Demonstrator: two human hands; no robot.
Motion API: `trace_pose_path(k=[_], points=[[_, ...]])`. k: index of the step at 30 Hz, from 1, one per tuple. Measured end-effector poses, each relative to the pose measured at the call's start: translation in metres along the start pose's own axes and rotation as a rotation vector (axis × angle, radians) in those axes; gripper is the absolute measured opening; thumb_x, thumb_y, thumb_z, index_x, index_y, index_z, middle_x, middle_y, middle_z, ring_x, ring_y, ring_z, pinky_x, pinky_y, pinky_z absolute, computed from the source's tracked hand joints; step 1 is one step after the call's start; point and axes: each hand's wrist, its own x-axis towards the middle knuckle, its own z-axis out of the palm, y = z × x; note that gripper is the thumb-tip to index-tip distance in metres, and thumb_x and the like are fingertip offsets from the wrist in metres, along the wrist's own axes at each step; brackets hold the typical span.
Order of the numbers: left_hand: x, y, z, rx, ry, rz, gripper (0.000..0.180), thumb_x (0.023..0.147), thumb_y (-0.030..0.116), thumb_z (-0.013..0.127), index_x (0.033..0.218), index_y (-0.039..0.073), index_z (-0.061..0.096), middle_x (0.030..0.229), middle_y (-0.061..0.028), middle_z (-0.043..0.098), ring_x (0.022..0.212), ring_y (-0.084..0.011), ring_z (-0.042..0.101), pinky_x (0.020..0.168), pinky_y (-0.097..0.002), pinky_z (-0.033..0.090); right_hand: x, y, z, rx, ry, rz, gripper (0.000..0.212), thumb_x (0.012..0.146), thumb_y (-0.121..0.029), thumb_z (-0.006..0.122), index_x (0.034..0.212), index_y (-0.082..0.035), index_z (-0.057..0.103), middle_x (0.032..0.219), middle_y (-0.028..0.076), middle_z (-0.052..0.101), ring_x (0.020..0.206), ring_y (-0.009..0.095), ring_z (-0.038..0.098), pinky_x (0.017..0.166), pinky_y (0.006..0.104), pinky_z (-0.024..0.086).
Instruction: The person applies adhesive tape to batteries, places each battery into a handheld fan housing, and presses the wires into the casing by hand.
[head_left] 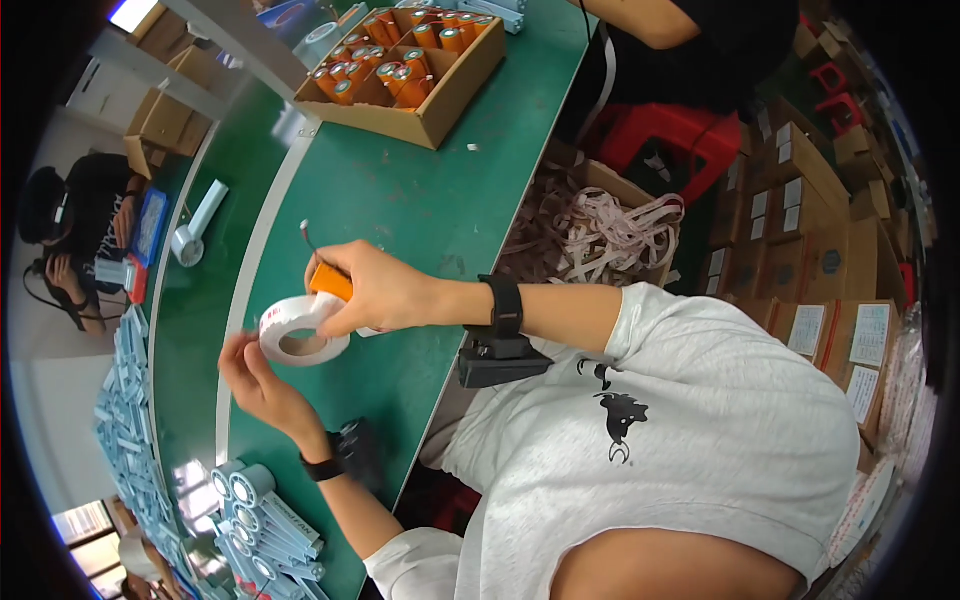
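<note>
My right hand (pixel 385 287) grips an orange battery cell (pixel 331 282), from which a short wire with a small white plug sticks up. Its thumb lies against a roll of white double-sided-looking tape (pixel 275 320) just below the cell. At the roll's outer left edge, my left hand (pixel 265 390) has its fingers curled onto the rim, slightly blurred. Both hands are held above the green table (pixel 400 210). Each wrist wears a black strap with a device on it.
A divided cardboard box (pixel 440 125) of orange cells stands at the far end. Light-blue plastic housings (pixel 265 525) are piled near my left forearm. A carton of pale strips (pixel 620 235) and a red stool (pixel 670 140) stand beside the table. Other people sit nearby.
</note>
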Motion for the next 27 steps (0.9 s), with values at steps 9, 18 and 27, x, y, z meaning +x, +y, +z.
trace_pose_path(k=[9, 18, 27], points=[[-0.027, 0.027, 0.02, 1.055, -0.041, 0.55, 0.037, 0.077, 0.016, 0.062, 0.109, -0.001, 0.053, 0.095, -0.0117, 0.054, 0.098, -0.0271, 0.042, 0.083, -0.039, 0.033, -0.007, -0.023, 0.026, 0.061, 0.019, -0.035, 0.032, 0.064, -0.005, 0.068, 0.09, 0.001, 0.051, 0.075, 0.005, 0.054, 0.052, 0.009, 0.049, 0.041, 0.0232, 0.04], [-0.029, 0.021, -0.002, 1.033, 0.268, 0.329, 0.034, 0.077, 0.014, 0.06, 0.107, -0.002, 0.055, 0.086, -0.0085, 0.05, 0.087, -0.0242, 0.04, 0.075, -0.0339, 0.034, -0.015, -0.015, 0.019, -0.183, -0.149, -0.082, 0.025, 0.07, 0.0, 0.055, 0.095, 0.003, 0.054, 0.078, 0.007, 0.058, 0.054, 0.012, 0.053, 0.043, 0.0247, 0.043], [-0.034, 0.012, -0.019, 0.847, 0.284, 0.233, 0.035, 0.078, 0.01, 0.058, 0.109, -0.005, 0.051, 0.086, -0.0095, 0.048, 0.086, -0.0235, 0.039, 0.074, -0.033, 0.035, -0.015, -0.03, -0.01, -0.265, -0.178, 0.181, 0.03, 0.078, -0.013, 0.063, 0.101, 0.004, 0.054, 0.078, 0.01, 0.058, 0.059, 0.014, 0.057, 0.058, 0.0271, 0.047]])
